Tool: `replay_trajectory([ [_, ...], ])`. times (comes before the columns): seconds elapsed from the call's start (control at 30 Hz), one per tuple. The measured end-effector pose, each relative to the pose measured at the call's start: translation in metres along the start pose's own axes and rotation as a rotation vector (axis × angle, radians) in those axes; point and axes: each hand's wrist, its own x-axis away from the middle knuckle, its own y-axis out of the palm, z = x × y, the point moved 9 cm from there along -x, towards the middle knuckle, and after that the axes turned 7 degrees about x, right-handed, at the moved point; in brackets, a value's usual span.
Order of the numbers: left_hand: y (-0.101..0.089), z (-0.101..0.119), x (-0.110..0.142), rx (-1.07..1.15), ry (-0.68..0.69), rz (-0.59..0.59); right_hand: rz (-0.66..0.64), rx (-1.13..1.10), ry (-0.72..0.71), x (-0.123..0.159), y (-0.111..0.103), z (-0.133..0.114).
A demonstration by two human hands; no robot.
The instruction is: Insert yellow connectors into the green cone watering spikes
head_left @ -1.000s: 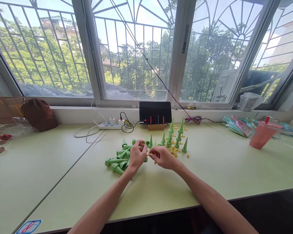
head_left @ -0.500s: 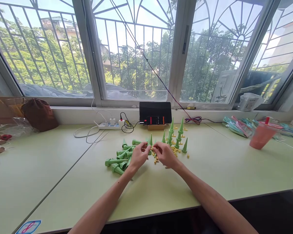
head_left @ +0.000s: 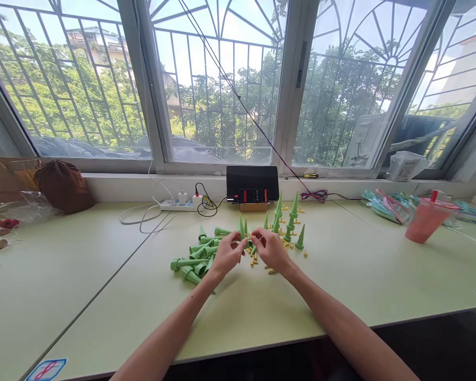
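Observation:
My left hand [head_left: 227,254] and my right hand [head_left: 270,248] meet over the middle of the pale green table [head_left: 103,296]. Both are closed in a pinch on a green cone-shaped plastic piece [head_left: 249,241] held between them. To the left lies a heap of green cone pieces [head_left: 194,256] on their sides. Behind my right hand, several green cones [head_left: 289,219] stand upright. Small yellow parts [head_left: 285,244] are scattered on the table around and under my hands.
A black device on a stand [head_left: 253,189] sits at the window sill, with a power strip and cables [head_left: 180,203] to its left. A brown pouch [head_left: 63,185] lies far left. A pink lidded cup [head_left: 427,218] and coloured packets [head_left: 386,203] are at right.
My hands have drawn closer together and lifted slightly, my right hand moving up and left from the yellow parts toward the left; a green cone now sits between the fingers.

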Motion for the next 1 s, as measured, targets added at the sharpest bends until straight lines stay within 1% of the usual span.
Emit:
replay_trajectory([
  [0.1,0.0016,0.0037,0.0018,0.016,-0.02,-0.013,-0.006,0.0,0.005,0.0001,0.0002,0.0002],
  [0.27,0.003,0.0073,0.0059,0.04,-0.092,-0.024,-0.014,-0.005,0.008,0.0001,0.0002,-0.0008],
  [0.5,0.0034,0.0038,0.0064,0.08,-0.115,-0.023,-0.022,-0.004,0.01,0.0,0.0002,-0.0027],
  [0.77,0.0068,0.008,0.0038,0.105,-0.029,-0.066,-0.03,0.006,0.02,0.0009,0.0008,-0.0021],
  [1.0,0.0076,0.0059,0.0025,0.092,0.038,-0.081,-0.023,0.021,0.019,0.0001,0.0016,-0.0002],
])
